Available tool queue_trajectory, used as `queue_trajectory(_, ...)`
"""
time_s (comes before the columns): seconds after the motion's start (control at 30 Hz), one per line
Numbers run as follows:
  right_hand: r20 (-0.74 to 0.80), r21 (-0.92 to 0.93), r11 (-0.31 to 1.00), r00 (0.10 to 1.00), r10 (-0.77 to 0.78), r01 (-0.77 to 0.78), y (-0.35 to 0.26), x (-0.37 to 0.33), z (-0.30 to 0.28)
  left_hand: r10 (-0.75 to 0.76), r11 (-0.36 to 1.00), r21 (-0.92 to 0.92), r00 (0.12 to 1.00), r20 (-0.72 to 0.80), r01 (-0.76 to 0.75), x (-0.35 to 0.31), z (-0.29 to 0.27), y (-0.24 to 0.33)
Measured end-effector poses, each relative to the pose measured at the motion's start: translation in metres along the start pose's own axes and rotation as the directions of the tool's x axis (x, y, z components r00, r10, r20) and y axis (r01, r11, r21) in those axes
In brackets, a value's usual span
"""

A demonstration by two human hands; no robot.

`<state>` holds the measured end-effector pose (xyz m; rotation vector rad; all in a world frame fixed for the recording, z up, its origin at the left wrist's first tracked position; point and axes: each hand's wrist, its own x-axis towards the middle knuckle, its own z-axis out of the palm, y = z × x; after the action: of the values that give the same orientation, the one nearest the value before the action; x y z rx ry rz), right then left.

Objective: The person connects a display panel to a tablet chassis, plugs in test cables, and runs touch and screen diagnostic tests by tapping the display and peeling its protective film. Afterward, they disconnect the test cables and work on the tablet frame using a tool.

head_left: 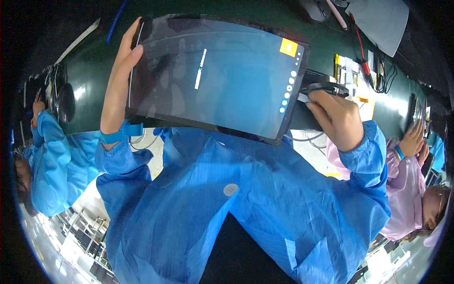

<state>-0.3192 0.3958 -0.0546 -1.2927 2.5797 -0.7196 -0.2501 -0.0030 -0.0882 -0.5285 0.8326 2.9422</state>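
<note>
A large tablet (208, 78) with a black frame and a lit, dim blue screen is tilted above the dark green table in front of me. My left hand (122, 78) grips its left edge, thumb on the front and the other fingers mostly hidden behind. Just off the tablet's right edge, my right hand (336, 113) pinches a small light-coloured cable plug (304, 98). Whether the plug sits in the tablet's port cannot be made out. A black cable (326, 86) loops above those fingers. Around my left wrist runs a blue wrist strap (118, 134).
Papers and small flat parts (352, 78) lie to the right, beside a red clip lead (364, 66) and black wires. Farther back are a pink pen (336, 14) and a white sheet (380, 23). Co-workers in blue (64, 165) and pink (402, 194) sit on either side.
</note>
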Motion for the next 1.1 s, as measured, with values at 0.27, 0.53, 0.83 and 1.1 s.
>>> queue_trajectory(0.27, -0.148, -0.244, 0.967, 0.983, -0.108, 0.070, -0.013, -0.003, 0.004, 0.118, -0.636, 0.666, 0.803, 0.584, -0.390, -0.010, 0.122, -0.069)
queue_trajectory(0.53, -0.103, -0.275, 0.948, 0.975, -0.195, 0.161, -0.011, 0.002, 0.007, -0.017, -0.584, 0.592, 0.737, 0.676, -0.556, 0.027, 0.149, -0.138)
queue_trajectory(0.83, -0.084, -0.226, 0.952, 0.970, -0.229, 0.205, 0.001, 0.000, 0.003, 0.130, -0.524, 0.629, 0.676, 0.725, -0.574, 0.036, 0.146, -0.146)
queue_trajectory(1.1, -0.008, -0.145, 0.969, 0.980, -0.201, 0.198, 0.000, -0.002, -0.003, -0.105, -0.430, 0.755, 0.858, 0.502, -0.495, 0.029, 0.172, -0.134)
